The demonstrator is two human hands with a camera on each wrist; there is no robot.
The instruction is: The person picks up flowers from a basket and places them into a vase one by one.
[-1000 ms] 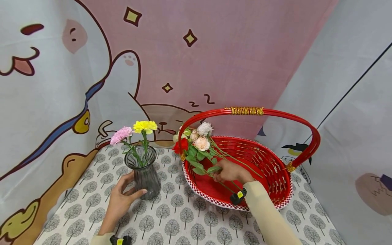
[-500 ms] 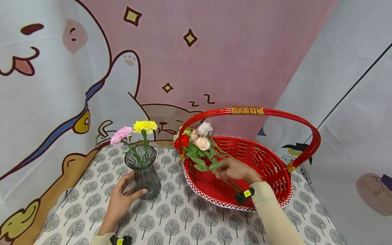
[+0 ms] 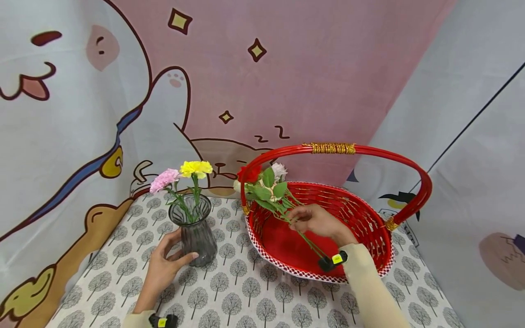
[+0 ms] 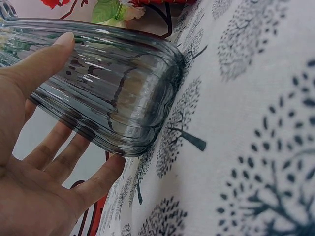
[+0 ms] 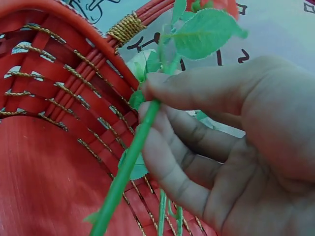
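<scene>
A grey ribbed glass vase [image 3: 199,243] stands upright on the table, with a pink carnation [image 3: 165,180] and a yellow carnation [image 3: 196,169] in it. My left hand [image 3: 165,262] holds the vase low on its side, thumb in front and fingers behind, as the left wrist view also shows. Over the red woven basket [image 3: 270,258], my right hand [image 3: 319,223] pinches the green stem [image 5: 129,164] of a red rose [image 3: 251,173] between thumb and fingers. The rose's head and leaves [image 5: 209,33] overlap other flowers at the basket's left end.
A white flower [image 3: 279,171] and further stems lie at the basket's left side. The basket's tall red handle [image 3: 333,149] arches over it, wrapped in gold. Tree-printed cloth [image 3: 231,303] covers the table; a cartoon curtain [image 3: 320,73] hangs behind.
My right hand has drawn back slightly to the right and raised the red rose, whose leaves now cover the pale pink flowers. The left hand stays on the vase.
</scene>
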